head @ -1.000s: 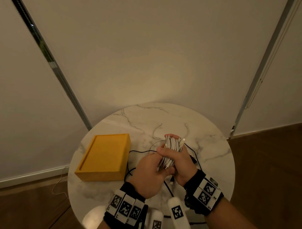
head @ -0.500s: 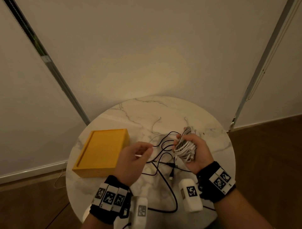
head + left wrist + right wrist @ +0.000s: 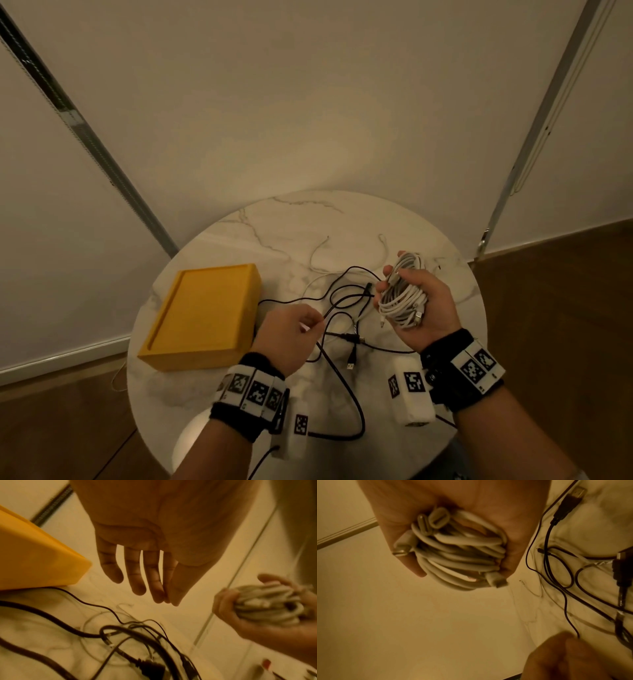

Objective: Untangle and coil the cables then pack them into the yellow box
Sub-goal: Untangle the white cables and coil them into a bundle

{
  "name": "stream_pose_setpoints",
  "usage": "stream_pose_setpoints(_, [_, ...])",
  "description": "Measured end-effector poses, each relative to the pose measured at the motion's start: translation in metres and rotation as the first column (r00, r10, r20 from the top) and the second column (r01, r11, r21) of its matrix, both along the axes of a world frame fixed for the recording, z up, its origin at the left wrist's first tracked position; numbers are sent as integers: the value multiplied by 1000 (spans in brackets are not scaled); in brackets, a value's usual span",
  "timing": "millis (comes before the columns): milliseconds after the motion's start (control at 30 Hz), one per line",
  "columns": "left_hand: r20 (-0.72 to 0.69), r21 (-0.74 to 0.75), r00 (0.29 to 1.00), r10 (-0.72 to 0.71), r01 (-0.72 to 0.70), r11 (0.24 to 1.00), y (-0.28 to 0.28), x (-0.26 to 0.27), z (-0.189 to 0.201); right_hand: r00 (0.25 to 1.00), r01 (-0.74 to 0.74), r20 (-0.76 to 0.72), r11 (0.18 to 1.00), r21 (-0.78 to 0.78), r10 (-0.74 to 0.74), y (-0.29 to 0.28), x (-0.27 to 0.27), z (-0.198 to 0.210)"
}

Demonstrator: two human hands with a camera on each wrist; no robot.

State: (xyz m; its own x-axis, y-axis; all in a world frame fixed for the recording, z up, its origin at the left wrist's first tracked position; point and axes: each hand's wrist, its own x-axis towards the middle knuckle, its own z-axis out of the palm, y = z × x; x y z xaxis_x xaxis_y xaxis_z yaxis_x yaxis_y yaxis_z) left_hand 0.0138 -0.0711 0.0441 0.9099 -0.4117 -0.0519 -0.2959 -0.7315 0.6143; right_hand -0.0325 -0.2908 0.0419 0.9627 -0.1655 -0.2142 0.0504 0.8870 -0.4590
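My right hand is held palm up over the right side of the table and grips a white cable coil. In the right wrist view the fingers wrap that coil, with its plugs sticking out. My left hand hovers between the yellow box and the coil, fingers straight and holding nothing. Under it lie tangled black cables with loose plugs. A thin white cable lies behind them. The yellow box rests on the table's left side, its shallow top face bare.
Everything rests on a small round marble table pushed against a pale wall. Wooden floor surrounds it left and right. A thick black cable loops toward the near edge. The table's back part holds only thin cable ends.
Both hands were together on the white coil. My left hand has let go and moved left toward the box, while my right hand has carried the coil to the right.
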Motion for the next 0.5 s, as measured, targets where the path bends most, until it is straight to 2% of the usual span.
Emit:
stream_pose_setpoints(100, [22, 178, 993, -113, 107, 978, -30, 3, -8, 1000, 29, 3, 999, 16, -29, -3, 1, -2])
stream_pose_setpoints(167, [4, 333, 989, -149, 139, 933, -50, 7, -18, 999, 45, -14, 999, 16, -45, -4, 0, -1])
stream_pose_setpoints(300, [-37, 657, 986, -162, 146, 739, -66, 14, -39, 999, 49, 9, 998, 43, -50, -11, -1, -2])
stream_pose_setpoints(367, [-41, 710, 986, -159, 141, 690, -64, 15, -49, 998, 64, 4, 997, 48, -64, -16, -2, -3])
stream_pose_setpoints(500, [-26, 702, 985, -173, 141, 698, -58, 13, -58, 996, 80, -34, 994, 72, -78, -21, -3, -6])
